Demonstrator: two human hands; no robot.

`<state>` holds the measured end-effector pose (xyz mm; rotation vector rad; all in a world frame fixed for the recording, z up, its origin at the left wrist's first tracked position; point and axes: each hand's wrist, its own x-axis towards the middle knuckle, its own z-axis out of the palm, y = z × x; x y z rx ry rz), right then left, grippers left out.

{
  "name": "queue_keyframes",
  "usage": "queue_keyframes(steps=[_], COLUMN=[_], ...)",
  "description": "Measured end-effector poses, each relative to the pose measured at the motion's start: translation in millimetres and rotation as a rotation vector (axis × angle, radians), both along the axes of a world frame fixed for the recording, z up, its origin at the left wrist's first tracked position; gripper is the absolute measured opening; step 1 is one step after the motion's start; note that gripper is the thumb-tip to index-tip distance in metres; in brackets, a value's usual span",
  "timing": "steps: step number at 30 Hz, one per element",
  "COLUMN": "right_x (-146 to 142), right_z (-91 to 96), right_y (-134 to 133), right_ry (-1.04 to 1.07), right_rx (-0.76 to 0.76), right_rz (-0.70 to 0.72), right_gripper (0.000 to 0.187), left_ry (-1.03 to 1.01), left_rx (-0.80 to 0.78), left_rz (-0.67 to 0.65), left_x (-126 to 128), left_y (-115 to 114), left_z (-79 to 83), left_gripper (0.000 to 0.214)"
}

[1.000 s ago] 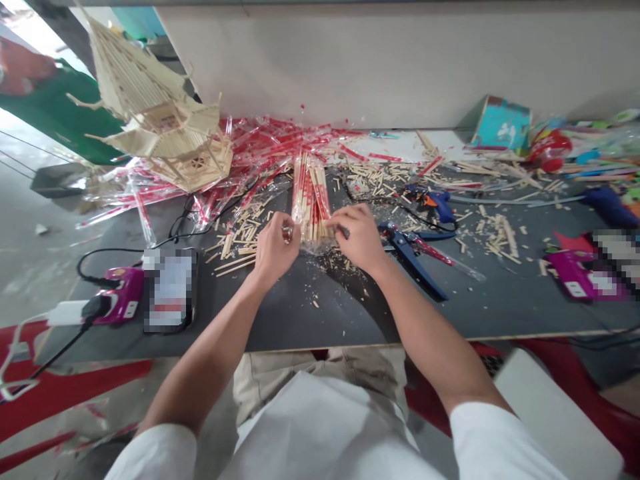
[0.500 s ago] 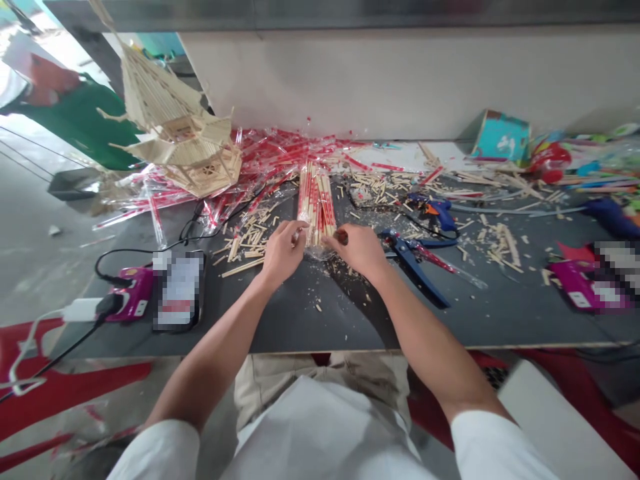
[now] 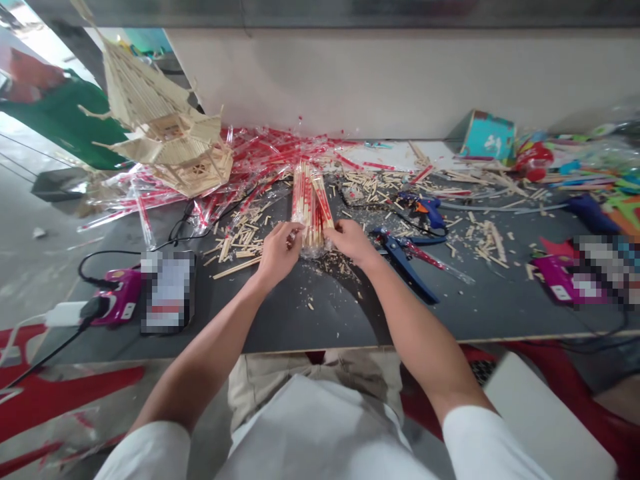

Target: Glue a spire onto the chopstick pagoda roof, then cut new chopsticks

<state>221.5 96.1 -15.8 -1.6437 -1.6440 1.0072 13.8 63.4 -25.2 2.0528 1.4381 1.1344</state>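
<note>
A pile of chopsticks in red-printed clear wrappers lies in the middle of the table, its ends toward me. At its near left edge my left hand is closed, thumb and fingers gripping the plastic. My right hand pinches the near end of a few chopsticks on the pile's right side; these slant away from the others. Its fingertips are partly hidden. Crumpled clear plastic shows beneath the near ends, between the hands.
Blue-handled cutters and a blue glue gun lie to the right. A stick-built pagoda model stands back left beside heaped red wrappers. Cut stick pieces litter the table. A phone and purple power strip are near left.
My right fingers have closed in on the right-hand chopsticks, which now slant more apart from the pile. My left hand stays at the left edge. The whole view has shifted slightly.
</note>
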Motion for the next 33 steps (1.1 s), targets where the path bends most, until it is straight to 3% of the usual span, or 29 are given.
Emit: queue_keyframes(steps=[4, 8, 12, 15, 17, 19, 23, 25, 26, 28, 31, 33], right_x=[2.9, 3.6, 6.6, -1.7, -13.3, -25.5, -32.6, -26.1, -21.9, -14.6, -10.0, -10.1], right_z=[4.9, 24.0, 47.1, 53.5, 50.9, 45.5, 39.8, 41.7, 43.4, 46.1, 45.5, 41.5], right_y=[-2.1, -11.8, -27.3, -44.4, -56.7, -66.7, -72.3, -69.3, -67.5, -64.1, -59.1, -53.4], right_ry=[0.254, 0.435, 0.647, 0.836, 0.879, 0.882, 0.764, 0.706, 0.681, 0.611, 0.342, 0.114], right_rx=[-0.099, -0.248, -0.416, -0.569, -0.669, -0.747, -0.661, -0.576, -0.523, -0.356, 0.053, 0.302], right_rz=[-0.006, 0.088, 0.234, 0.356, 0.502, 0.658, 0.923, 1.017, 1.009, 0.850, 0.413, 0.161], right_gripper=[0.040, 0.043, 0.039, 0.031, 0.029, 0.031, 0.049, 0.050, 0.047, 0.039, 0.030, 0.023], left_ry=[0.006, 0.017, 0.053, 0.145, 0.181, 0.205, 0.174, 0.001, -0.129, -0.439, -0.825, -0.953], left_rx=[0.000, 0.011, 0.033, 0.139, 0.254, 0.317, 0.291, 0.271, 0.258, 0.240, 0.227, 0.185], left_rz=[-0.025, -0.023, 0.057, 0.097, 0.022, -0.091, -0.271, -0.257, -0.203, -0.032, 0.160, 0.216], left_x=[1.4, 1.8, 0.3, -2.2, -4.2, -5.7, -2.2, 3.1, 5.9, 10.0, 9.0, 4.5], left_y=[-0.1, -0.7, -3.5, -6.5, -8.0, -9.2, -13.4, -17.8, -20.3, -24.7, -26.0, -23.4], left_z=[0.2, 2.6, 7.4, 12.3, 15.7, 18.8, 23.9, 27.9, 30.8, 38.3, 50.4, 55.7], left_gripper=[0.019, 0.018, 0.021, 0.040, 0.055, 0.053, 0.013, 0.031, 0.040, 0.050, 0.052, 0.052])
